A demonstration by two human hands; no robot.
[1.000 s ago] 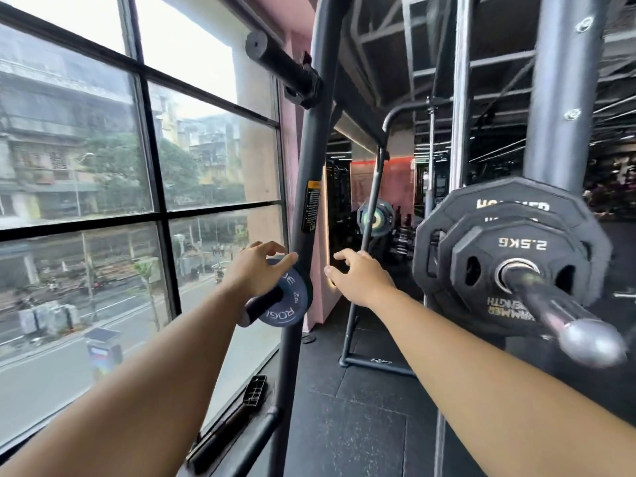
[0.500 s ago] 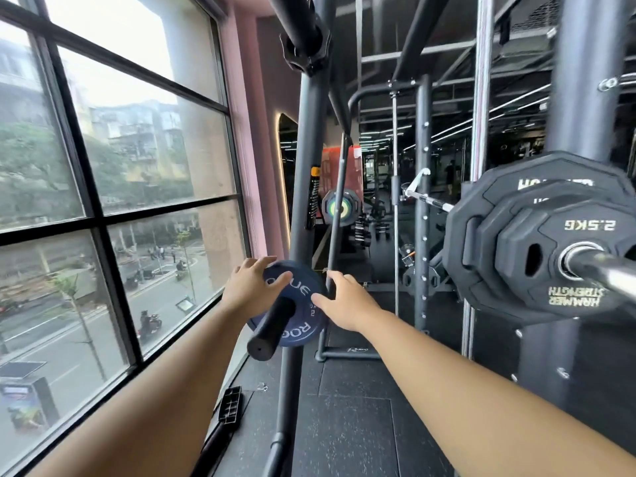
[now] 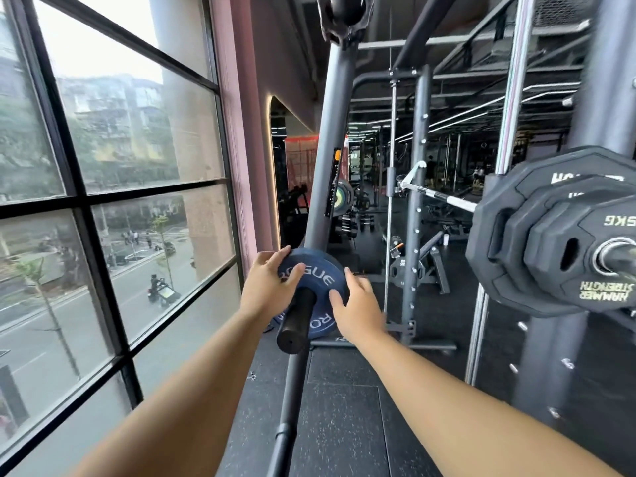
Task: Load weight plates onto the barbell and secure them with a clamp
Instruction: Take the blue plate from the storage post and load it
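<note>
**Floor.** Black speckled rubber floor tiles (image 3: 344,425) cover all the ground in view. Seams between tiles show in the near middle.

**Left side.** A tall black-framed glass window wall (image 3: 103,201) runs from near to far and looks onto a street and buildings. At its far end stands a pink plaster wall column (image 3: 241,132).

**Centre.** A dark grey steel upright post (image 3: 327,166) rises at a slight lean. It carries a black cylindrical storage peg (image 3: 296,321) that projects toward the near side.

**Task item.** A small round blue rubber weight plate (image 3: 318,280) with pale lettering sits on that peg. The peg passes through its centre hole, and the plate lies far along the peg, toward the post.

**Hands.**
- The left hand (image 3: 266,287) grips the plate, with fingers curled over the upper left rim and the thumb laid across the lettered face.
- The right hand (image 3: 354,308) holds the opposite side, with fingers on the right rim and the thumb on the face beside the peg.

**Right side, near.** A stack of black many-sided rubber plates (image 3: 550,256) with gold lettering is mounted on a chrome barbell sleeve (image 3: 619,259). It sits beside a thick dark grey rack column (image 3: 605,98).

**Far end.** A grey steel power rack (image 3: 416,166) stands on the floor, with a silver bar (image 3: 447,199) lying crosswise beside it. Further benches and machines sit under a dark ceiling with strip lights, but their detail is too small to report.
</note>
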